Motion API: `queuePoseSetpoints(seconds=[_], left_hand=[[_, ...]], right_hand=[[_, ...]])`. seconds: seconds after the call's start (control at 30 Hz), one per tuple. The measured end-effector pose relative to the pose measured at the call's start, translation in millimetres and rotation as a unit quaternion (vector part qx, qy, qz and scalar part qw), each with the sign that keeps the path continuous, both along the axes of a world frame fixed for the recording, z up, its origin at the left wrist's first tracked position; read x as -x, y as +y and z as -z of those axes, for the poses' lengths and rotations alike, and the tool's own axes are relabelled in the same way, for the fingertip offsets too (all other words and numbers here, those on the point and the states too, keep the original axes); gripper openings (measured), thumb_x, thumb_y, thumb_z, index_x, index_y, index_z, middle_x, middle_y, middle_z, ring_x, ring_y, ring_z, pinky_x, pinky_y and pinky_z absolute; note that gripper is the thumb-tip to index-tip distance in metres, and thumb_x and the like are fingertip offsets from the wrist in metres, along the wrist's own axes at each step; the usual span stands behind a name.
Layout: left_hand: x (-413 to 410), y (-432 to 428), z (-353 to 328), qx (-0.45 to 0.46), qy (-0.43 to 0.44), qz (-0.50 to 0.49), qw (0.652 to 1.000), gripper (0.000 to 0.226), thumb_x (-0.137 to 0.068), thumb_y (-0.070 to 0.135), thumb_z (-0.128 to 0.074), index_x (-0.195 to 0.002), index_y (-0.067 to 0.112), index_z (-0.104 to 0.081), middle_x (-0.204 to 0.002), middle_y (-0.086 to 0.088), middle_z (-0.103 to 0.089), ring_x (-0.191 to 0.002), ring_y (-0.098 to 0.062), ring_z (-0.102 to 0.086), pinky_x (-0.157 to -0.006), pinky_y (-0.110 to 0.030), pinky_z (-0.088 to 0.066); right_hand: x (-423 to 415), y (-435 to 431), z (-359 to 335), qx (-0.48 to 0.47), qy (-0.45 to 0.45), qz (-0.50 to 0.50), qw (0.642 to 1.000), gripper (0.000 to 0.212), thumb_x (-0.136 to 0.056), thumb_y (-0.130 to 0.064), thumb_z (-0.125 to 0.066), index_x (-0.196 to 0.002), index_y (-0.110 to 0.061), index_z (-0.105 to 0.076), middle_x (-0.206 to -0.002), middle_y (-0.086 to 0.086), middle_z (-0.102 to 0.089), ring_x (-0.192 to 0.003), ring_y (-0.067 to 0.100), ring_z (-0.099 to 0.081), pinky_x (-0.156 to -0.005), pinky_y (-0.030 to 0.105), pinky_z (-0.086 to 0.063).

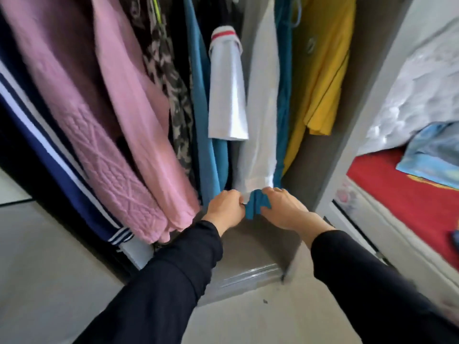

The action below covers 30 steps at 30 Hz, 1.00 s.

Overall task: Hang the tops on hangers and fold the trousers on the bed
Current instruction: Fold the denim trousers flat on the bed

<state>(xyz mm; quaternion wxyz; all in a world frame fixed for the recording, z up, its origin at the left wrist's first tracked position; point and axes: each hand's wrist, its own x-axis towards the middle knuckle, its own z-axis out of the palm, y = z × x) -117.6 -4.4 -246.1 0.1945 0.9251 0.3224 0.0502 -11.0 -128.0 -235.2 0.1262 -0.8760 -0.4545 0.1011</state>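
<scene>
A white top (263,125) with a red-striped cuff hangs in the open wardrobe, between a teal top (283,95) on its right and another teal garment (203,115) on its left. My left hand (227,207) pinches the white top's bottom hem. My right hand (280,207) grips the bunched lower edge of the teal top (257,203) right beside it. Both hands sit close together at hem level, just above the wardrobe floor. The hangers are hidden above the frame.
Pink knit tops (119,135), a patterned garment (171,78) and a navy striped jacket (49,150) hang to the left. A yellow top (323,78) hangs by the wardrobe's right wall (347,135). The bed (397,189) with red sheet and a blue cloth (432,157) lies to the right.
</scene>
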Motion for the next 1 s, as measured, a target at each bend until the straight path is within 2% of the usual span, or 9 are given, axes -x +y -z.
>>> queuePoseSetpoints(seconds=[0.17, 0.33, 0.5, 0.6, 0.7, 0.77, 0.9, 1.0], left_hand=[[-71.1, -82.8, -61.3, -0.042, -0.022, 0.088, 0.995, 0.030, -0.091, 0.018, -0.048, -0.117, 0.021, -0.063, -0.124, -0.008, -0.062, -0.113, -0.031, -0.057, -0.089, -0.033, -0.045], [-159.5, -220.6, -86.2, -0.042, -0.038, 0.149, 0.987, 0.029, -0.092, 0.020, -0.045, -0.114, 0.019, -0.063, -0.121, -0.004, -0.062, -0.107, -0.028, -0.058, -0.082, -0.032, -0.044], [-242.9, -364.5, -100.1, -0.019, -0.066, 0.234, 0.970, 0.038, -0.091, 0.022, -0.046, -0.127, 0.021, -0.056, -0.133, -0.002, -0.053, -0.119, -0.023, -0.051, -0.096, -0.036, -0.044], [-286.0, -437.8, -100.9, -0.032, -0.069, 0.286, 0.955, 0.040, -0.089, 0.024, -0.047, -0.128, 0.022, -0.056, -0.135, -0.001, -0.052, -0.122, -0.022, -0.049, -0.098, -0.037, -0.043], [-333.5, -495.7, -93.4, -0.034, -0.058, 0.331, 0.941, 0.041, -0.089, 0.025, -0.048, -0.129, 0.021, -0.055, -0.135, -0.002, -0.052, -0.123, -0.023, -0.048, -0.096, -0.037, -0.044], [-367.4, -526.2, -83.3, -0.036, -0.048, 0.357, 0.932, 0.040, -0.089, 0.025, -0.048, -0.128, 0.020, -0.056, -0.134, -0.004, -0.053, -0.122, -0.025, -0.049, -0.096, -0.037, -0.045], [-449.3, -570.8, -51.5, -0.026, -0.029, 0.392, 0.919, 0.040, -0.088, 0.024, -0.049, -0.126, 0.018, -0.057, -0.131, -0.006, -0.055, -0.120, -0.028, -0.050, -0.094, -0.038, -0.045], [-524.1, -592.5, -18.8, -0.023, 0.005, 0.410, 0.912, 0.039, -0.089, 0.026, -0.047, -0.126, 0.017, -0.056, -0.131, -0.007, -0.055, -0.118, -0.028, -0.051, -0.090, -0.037, -0.044]], right_hand=[[-47.6, -108.5, -60.2, -0.018, -0.055, 0.065, 0.996, 0.056, -0.094, -0.030, -0.053, -0.143, -0.013, -0.035, -0.136, 0.011, -0.049, -0.127, 0.030, -0.044, -0.099, 0.039, -0.042], [-107.8, -259.4, -97.0, -0.012, -0.082, 0.131, 0.988, 0.058, -0.093, -0.030, -0.054, -0.145, -0.014, -0.033, -0.143, 0.009, -0.045, -0.131, 0.029, -0.040, -0.103, 0.039, -0.037], [-164.4, -418.4, -111.2, 0.020, -0.083, 0.228, 0.970, 0.058, -0.092, -0.032, -0.054, -0.143, -0.014, -0.034, -0.139, 0.009, -0.046, -0.130, 0.029, -0.040, -0.100, 0.040, -0.040], [-193.2, -494.2, -107.1, 0.026, -0.069, 0.290, 0.954, 0.052, -0.091, -0.029, -0.054, -0.137, -0.011, -0.039, -0.131, 0.012, -0.051, -0.123, 0.031, -0.044, -0.094, 0.039, -0.040], [-226.5, -552.8, -93.3, 0.023, -0.045, 0.331, 0.942, 0.046, -0.090, -0.025, -0.054, -0.132, -0.009, -0.044, -0.130, 0.012, -0.052, -0.124, 0.032, -0.044, -0.096, 0.038, -0.040], [-253.9, -583.1, -81.9, 0.020, -0.031, 0.354, 0.935, 0.042, -0.090, -0.024, -0.053, -0.129, -0.009, -0.045, -0.129, 0.011, -0.052, -0.122, 0.032, -0.045, -0.091, 0.036, -0.039], [-323.1, -624.6, -50.8, 0.038, -0.010, 0.382, 0.923, 0.053, -0.093, -0.026, -0.054, -0.140, -0.011, -0.037, -0.138, 0.010, -0.047, -0.127, 0.031, -0.042, -0.097, 0.038, -0.039], [-390.5, -646.9, -20.9, 0.047, -0.004, 0.394, 0.918, 0.053, -0.092, -0.026, -0.054, -0.140, -0.012, -0.037, -0.135, 0.010, -0.049, -0.124, 0.029, -0.043, -0.096, 0.036, -0.040]])
